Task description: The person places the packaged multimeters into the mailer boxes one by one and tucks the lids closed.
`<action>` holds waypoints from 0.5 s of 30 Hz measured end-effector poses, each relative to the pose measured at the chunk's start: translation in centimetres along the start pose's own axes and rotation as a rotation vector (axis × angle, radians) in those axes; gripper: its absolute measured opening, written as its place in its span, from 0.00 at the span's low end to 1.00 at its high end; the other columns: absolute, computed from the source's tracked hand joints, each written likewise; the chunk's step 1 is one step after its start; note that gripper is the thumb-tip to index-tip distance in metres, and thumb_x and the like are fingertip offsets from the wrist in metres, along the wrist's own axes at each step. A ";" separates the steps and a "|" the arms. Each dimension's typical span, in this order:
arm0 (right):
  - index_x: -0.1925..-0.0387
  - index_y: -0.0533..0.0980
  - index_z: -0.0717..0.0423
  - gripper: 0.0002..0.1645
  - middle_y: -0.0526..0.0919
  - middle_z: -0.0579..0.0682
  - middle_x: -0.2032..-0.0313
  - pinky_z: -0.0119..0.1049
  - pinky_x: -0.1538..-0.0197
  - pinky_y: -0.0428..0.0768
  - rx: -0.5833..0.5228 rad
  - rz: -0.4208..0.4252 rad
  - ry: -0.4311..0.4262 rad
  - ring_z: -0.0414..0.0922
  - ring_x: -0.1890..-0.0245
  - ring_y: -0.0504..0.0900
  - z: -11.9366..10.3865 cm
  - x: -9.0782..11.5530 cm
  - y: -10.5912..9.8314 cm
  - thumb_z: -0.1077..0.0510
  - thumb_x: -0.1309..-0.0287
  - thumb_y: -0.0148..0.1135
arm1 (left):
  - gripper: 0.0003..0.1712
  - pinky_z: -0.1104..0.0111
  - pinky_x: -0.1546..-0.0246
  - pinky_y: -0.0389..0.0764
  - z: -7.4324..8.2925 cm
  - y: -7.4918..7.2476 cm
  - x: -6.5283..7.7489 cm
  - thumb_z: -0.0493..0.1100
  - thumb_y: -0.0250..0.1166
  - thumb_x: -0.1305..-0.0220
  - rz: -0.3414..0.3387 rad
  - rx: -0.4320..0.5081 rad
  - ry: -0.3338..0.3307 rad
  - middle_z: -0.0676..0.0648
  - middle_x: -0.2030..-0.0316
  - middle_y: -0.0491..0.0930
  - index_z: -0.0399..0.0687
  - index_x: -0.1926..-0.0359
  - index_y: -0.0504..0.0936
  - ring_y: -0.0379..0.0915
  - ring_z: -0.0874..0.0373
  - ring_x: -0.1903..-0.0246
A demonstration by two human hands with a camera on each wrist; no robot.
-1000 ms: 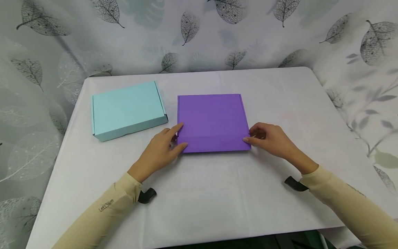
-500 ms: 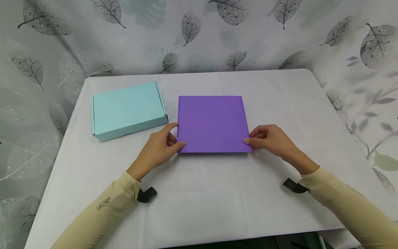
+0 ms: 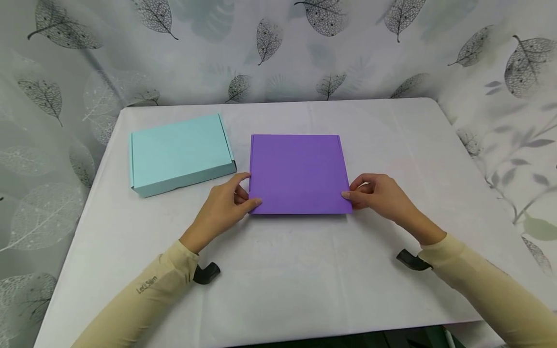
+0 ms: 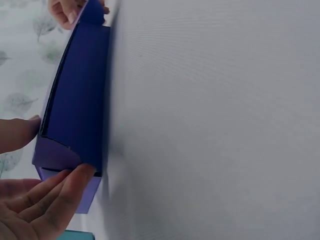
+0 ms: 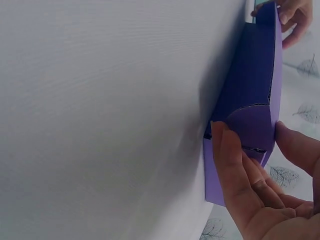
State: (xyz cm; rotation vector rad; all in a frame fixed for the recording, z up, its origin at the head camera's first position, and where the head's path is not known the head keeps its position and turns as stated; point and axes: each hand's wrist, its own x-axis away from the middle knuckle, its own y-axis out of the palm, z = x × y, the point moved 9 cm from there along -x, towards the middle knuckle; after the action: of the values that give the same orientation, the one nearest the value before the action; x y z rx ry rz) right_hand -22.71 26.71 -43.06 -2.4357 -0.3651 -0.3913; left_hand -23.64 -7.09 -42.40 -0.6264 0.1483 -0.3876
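Observation:
A purple cardboard box [image 3: 300,174] lies on the table with its lid down over it. My left hand [image 3: 224,205] grips its near left corner, thumb on top of the lid. In the left wrist view the left fingers [image 4: 75,185] press the rounded side flap [image 4: 57,154]. At the near right corner my right hand [image 3: 378,193] pinches the lid edge. Its fingertips lie against the matching flap [image 5: 252,122] in the right wrist view, thumb on the lid's top face. The dark inner front panel [image 4: 80,90] shows below the lid edge.
A closed turquoise box [image 3: 180,152] sits at an angle to the left of the purple one. White cloth covers the table [image 3: 278,280]. A leaf-patterned curtain [image 3: 278,53] hangs behind and along both sides.
The left index finger has slid off the lid's top to its left edge. The band along the lid's front has evened out into one flat face. The right hand has barely moved.

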 end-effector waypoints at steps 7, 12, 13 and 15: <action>0.57 0.80 0.57 0.18 0.89 0.45 0.68 0.38 0.61 0.82 0.128 0.063 -0.136 0.47 0.66 0.89 -0.6 0.1 0.1 0.47 0.35 0.74 | 0.39 0.60 0.60 0.85 -0.1 0.5 0.1 0.42 0.77 0.35 0.029 -0.029 0.033 0.46 0.63 0.85 0.34 0.29 0.70 0.83 0.55 0.65; 0.46 0.76 0.60 0.22 0.89 0.44 0.68 0.38 0.63 0.80 0.224 0.101 -0.271 0.44 0.68 0.88 -1.4 0.2 0.3 0.54 0.35 0.74 | 0.40 0.60 0.61 0.84 0.2 0.7 0.1 0.42 0.77 0.36 0.053 -0.110 0.085 0.45 0.64 0.83 0.33 0.29 0.70 0.82 0.54 0.65; 0.40 0.74 0.60 0.27 0.89 0.44 0.68 0.39 0.63 0.81 0.250 0.106 -0.313 0.43 0.68 0.87 -1.7 0.2 0.3 0.55 0.35 0.74 | 0.40 0.60 0.61 0.83 0.4 0.7 0.1 0.42 0.76 0.35 0.056 -0.134 0.101 0.44 0.64 0.83 0.32 0.29 0.70 0.81 0.53 0.65; 0.29 0.67 0.58 0.38 0.88 0.45 0.67 0.41 0.62 0.83 0.302 0.108 -0.411 0.43 0.68 0.87 -2.4 0.4 0.5 0.59 0.36 0.74 | 0.40 0.59 0.61 0.82 0.8 0.7 0.0 0.42 0.76 0.34 0.056 -0.192 0.132 0.43 0.62 0.83 0.31 0.28 0.69 0.80 0.51 0.64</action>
State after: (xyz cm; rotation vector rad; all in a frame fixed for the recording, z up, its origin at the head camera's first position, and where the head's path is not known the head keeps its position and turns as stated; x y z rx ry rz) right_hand -22.67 24.87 -41.36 -2.2118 -0.4287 0.2056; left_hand -23.19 -6.12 -42.21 -0.7843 0.3316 -0.3634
